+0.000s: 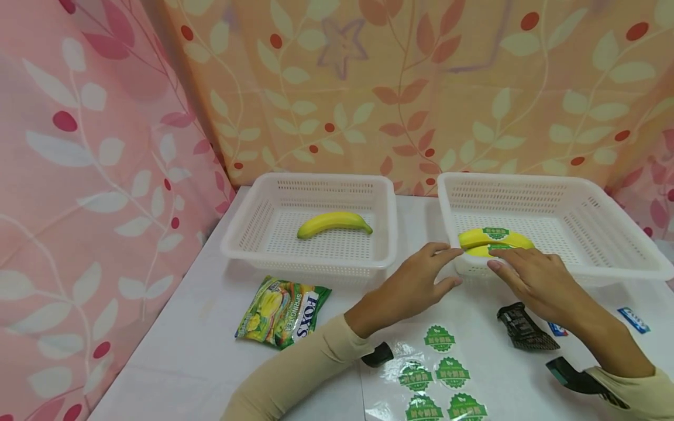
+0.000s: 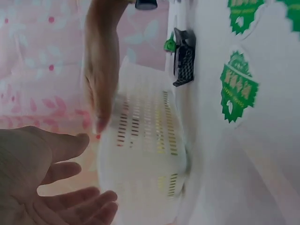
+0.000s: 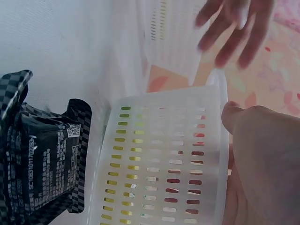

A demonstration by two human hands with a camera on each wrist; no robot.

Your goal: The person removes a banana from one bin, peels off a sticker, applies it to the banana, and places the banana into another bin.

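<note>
Two yellow bananas [image 1: 481,237] with green stickers lie side by side in the right white basket [image 1: 611,272], close to its front left corner. My right hand [image 1: 547,286] reaches over that basket's front rim, fingers extended beside the nearer banana, which it partly hides. In the right wrist view, the thumb [image 3: 232,117] is near the rim and the other fingers are mostly hidden. My left hand [image 1: 418,283] is just left of the same corner, fingers loosely spread and holding nothing. Below the hands lies a clear sheet of green stickers [image 1: 439,338].
Another banana [image 1: 334,224] lies in the left white basket [image 1: 310,263]. In front are a green FOX'S candy bag [image 1: 282,311], a black checkered packet [image 1: 523,328] and a small blue packet [image 1: 633,320]. A floral curtain [image 1: 337,117] hangs behind the baskets.
</note>
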